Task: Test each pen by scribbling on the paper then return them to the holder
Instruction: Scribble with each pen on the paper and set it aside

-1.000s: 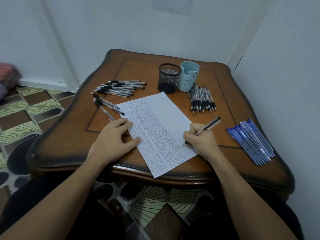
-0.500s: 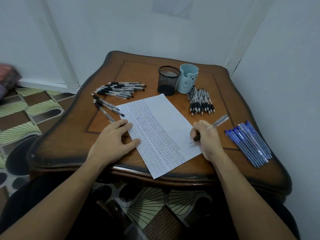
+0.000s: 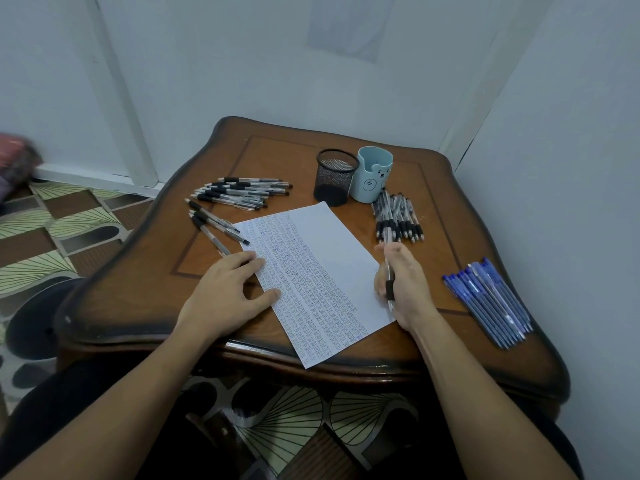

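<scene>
One pen in the right grip: the right grip point(image 3: 401, 282) is curled round a single pen point(image 3: 388, 268), with the fingers wrapped on the barrel just above its black rubber sleeve.
What just changed: a second ago that tip was down near the paper's right edge, scribbling. Now it's lifted clear and the pen has swung round, so the tip points back at the person and the tail points up the surface.
What that means: imo this pen's test is finished and it's heading for put-away, not back to the sheet. It isn't in a holder yet.
Where the pen is: held over the right edge of the paper point(image 3: 329, 258). Its tail overlaps the bundle of black pens point(image 3: 398, 216) from this angle, and I can't tell if they touch.
How the pen looks: clear barrel, black sleeve near the tip, thin silvery point. Looks like the same kind as the bundle.
Left grip: the left grip point(image 3: 225, 289) lies flat with straight fingers on the paper's left edge, same as before.
Paper: a white sheet lying diagonally. Most of it is packed with columns of tiny scribbles, and the right strip is blank.
Holders: black mesh holder point(image 3: 334, 176) and pale blue holder point(image 3: 372, 174) stand side by side at the far end. No pens poke out of either, so plenty is left to do.
Other pens: a spread of black pens point(image 3: 242, 192) far left, three loose pens point(image 3: 214, 226) beside the left grip, and a row of blue pens point(image 3: 488, 299) on the right of the surface point(image 3: 138, 289).
</scene>
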The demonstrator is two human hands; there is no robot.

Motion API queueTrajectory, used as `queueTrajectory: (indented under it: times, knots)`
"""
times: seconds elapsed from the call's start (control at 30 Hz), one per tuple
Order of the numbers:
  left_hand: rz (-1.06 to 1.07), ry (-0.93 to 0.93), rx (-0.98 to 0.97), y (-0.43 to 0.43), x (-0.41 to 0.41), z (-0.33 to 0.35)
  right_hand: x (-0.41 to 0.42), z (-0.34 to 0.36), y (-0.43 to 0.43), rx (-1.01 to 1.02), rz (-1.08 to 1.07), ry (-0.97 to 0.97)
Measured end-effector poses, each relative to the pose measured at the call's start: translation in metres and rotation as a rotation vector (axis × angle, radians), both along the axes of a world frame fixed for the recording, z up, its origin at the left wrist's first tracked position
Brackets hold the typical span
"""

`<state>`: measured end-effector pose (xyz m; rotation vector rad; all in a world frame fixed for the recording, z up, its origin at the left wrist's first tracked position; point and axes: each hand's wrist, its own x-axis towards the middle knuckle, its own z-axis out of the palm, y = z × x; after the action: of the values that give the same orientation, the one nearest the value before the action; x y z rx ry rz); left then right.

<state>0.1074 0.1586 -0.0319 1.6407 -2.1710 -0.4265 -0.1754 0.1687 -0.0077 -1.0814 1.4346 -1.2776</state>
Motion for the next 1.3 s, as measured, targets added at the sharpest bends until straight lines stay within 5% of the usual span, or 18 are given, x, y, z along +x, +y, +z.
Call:
queueTrajectory:
  times: [0.23,0.47,0.9,1.17,1.3]
  knots:
    - [-0.009,0.001,0.006,-0.001,0.000,0.000,-0.005,0.029,-0.033,0.295,0.040,0.077]
    - [-0.004,-0.001,-0.004,-0.002,0.001,-0.004,-0.038,0.054,-0.099,0.190,-0.156,0.608]
    - [-0.001,0.005,-0.039,-0.006,0.002,-0.007,-0.040,0.047,-0.123,0.236,-0.037,0.948]
    - [0.003,0.006,-0.031,-0.004,0.001,-0.006,-0.036,0.036,-0.121,0.002,-0.161,1.094]
    - [0.000,0.000,-0.029,-0.003,0.001,-0.003,0.017,0.031,-0.118,-0.202,0.098,1.086]
